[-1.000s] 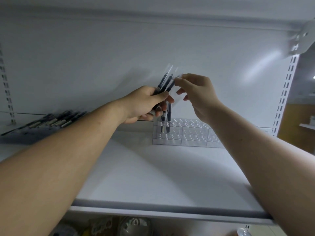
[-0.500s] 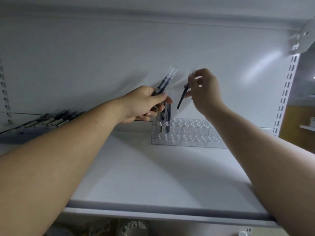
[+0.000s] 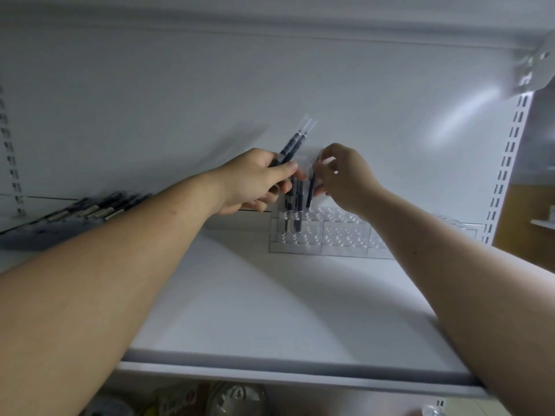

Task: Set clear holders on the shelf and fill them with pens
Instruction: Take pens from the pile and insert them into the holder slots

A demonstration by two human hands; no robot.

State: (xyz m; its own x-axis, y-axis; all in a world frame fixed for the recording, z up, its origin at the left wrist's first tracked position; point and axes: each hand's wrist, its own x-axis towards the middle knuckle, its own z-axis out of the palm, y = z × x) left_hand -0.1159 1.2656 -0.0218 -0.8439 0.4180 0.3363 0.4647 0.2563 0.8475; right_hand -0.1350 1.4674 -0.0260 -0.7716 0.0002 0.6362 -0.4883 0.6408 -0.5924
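Clear holders (image 3: 345, 238) stand side by side at the back of the white shelf (image 3: 270, 310), right of its middle and close against the back panel (image 3: 180, 100). Half a second ago the right hand (image 3: 348, 178) was raised above them with a single pen (image 3: 310, 190) slanting in the air, well clear of the holes. Now that hand has dropped lower and to the left. The pen hangs nearly upright, its lower end down at the back row of the leftmost holder. Whether the tip sits in a hole cannot be told. The right fingers (image 3: 329, 151) pinch this pen near its top end. The left hand (image 3: 255, 181) has barely shifted. Its fingers are curled tight round a bundle of pens (image 3: 295, 139), whose clear ends stick up and to the right above the thumb, just beside the right hand.

In the leftmost holder two dark pens (image 3: 298, 220) stand upright next to each other, as they did before, just left of the single pen. The other holes show as rows of small round glints across the stepped clear blocks.

At the far left of the shelf, loose pens (image 3: 99, 207) lie in a row on a dark tray (image 3: 36, 235), well apart from the holders.
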